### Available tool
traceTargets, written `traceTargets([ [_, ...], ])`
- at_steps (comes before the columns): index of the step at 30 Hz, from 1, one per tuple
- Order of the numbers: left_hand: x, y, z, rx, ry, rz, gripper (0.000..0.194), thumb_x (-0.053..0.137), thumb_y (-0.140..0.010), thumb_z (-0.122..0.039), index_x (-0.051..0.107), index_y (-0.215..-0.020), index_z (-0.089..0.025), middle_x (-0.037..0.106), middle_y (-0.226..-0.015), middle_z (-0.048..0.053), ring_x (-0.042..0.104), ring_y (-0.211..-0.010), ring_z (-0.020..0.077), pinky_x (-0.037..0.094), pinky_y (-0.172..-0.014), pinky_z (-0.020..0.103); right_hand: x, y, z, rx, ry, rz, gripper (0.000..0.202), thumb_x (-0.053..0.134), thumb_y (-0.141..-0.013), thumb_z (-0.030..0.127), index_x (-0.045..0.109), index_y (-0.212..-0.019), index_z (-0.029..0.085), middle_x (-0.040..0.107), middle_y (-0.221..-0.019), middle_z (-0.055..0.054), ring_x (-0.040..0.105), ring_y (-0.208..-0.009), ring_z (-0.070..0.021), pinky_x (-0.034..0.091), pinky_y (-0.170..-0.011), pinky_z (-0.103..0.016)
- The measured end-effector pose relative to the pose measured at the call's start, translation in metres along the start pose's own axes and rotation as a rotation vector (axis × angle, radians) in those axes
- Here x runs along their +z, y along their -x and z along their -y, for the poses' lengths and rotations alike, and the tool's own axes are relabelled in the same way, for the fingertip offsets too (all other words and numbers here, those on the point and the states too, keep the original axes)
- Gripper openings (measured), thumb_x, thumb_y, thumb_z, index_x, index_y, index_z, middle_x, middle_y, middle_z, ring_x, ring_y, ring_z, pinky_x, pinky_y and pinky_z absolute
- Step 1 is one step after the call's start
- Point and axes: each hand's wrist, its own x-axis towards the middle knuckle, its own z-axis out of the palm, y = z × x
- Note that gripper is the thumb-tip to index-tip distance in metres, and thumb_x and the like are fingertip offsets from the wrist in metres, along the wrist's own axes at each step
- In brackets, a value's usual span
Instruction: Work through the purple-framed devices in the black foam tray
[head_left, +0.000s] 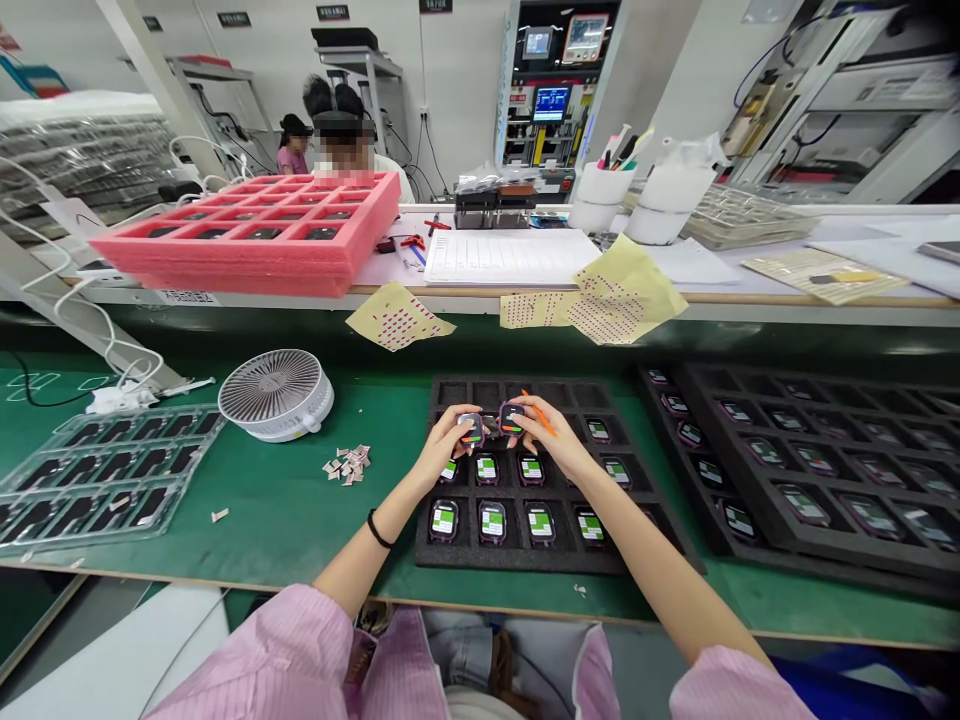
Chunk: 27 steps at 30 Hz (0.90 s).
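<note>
My left hand is closed on a small square smartwatch body with a lit screen, thumb on its face. Close beside it, my right hand grips a second watch body and also has a thin orange tool, perhaps a pen or tweezers, between its fingers. Both hands are above a black foam tray whose front pockets hold several watch bodies with green-and-white screens, such as one watch near the front edge. My fingers partly cover both held watches.
More black foam trays with watches overlap at right. A white fan, small paper-like pieces and a clear plastic tray lie left. Pink foam trays stand on the shelf, where yellow dotted sheets hang over the edge.
</note>
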Motion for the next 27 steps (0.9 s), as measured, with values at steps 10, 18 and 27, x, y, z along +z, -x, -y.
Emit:
traceTargets([
  [10, -0.001, 0.000, 0.002, 0.006, 0.022, 0.013, 0.043, 0.055, -0.076, -0.042, 0.053, -0.112, -0.019, 0.067, -0.090, 0.004, 0.051, -0.053, 0.0069, 0.028, -0.043, 0.017, 0.000, 0.001, 0.002, 0.051, -0.061, -0.017, 0.033, 0.062, -0.079, 0.045, 0.054, -0.099, 0.019, 0.062, -0.072, -0.001, 0.065, -0.057, -0.0174, 0.033, -0.039, -0.021],
  [18, 0.001, -0.002, 0.008, 0.009, 0.039, -0.002, 0.044, 0.059, -0.076, -0.039, 0.049, -0.113, -0.019, 0.065, -0.091, 0.003, 0.051, -0.054, 0.0068, 0.032, -0.044, 0.017, 0.001, 0.002, 0.001, 0.070, -0.066, -0.046, 0.036, 0.063, -0.077, 0.048, 0.056, -0.098, 0.021, 0.061, -0.068, -0.002, 0.064, -0.057, -0.0198, 0.034, -0.039, -0.022],
  [27, 0.006, 0.005, 0.027, 0.151, 0.065, 0.013, 0.080, 0.083, -0.049, -0.053, 0.043, -0.110, -0.022, 0.057, -0.102, 0.008, 0.060, -0.092, 0.0178, 0.047, -0.079, 0.033, -0.013, 0.002, -0.023, 0.141, 0.006, -0.095, 0.033, 0.062, -0.074, 0.053, 0.063, -0.099, 0.032, 0.066, -0.074, -0.017, 0.066, -0.059, -0.0282, 0.040, -0.041, -0.037],
])
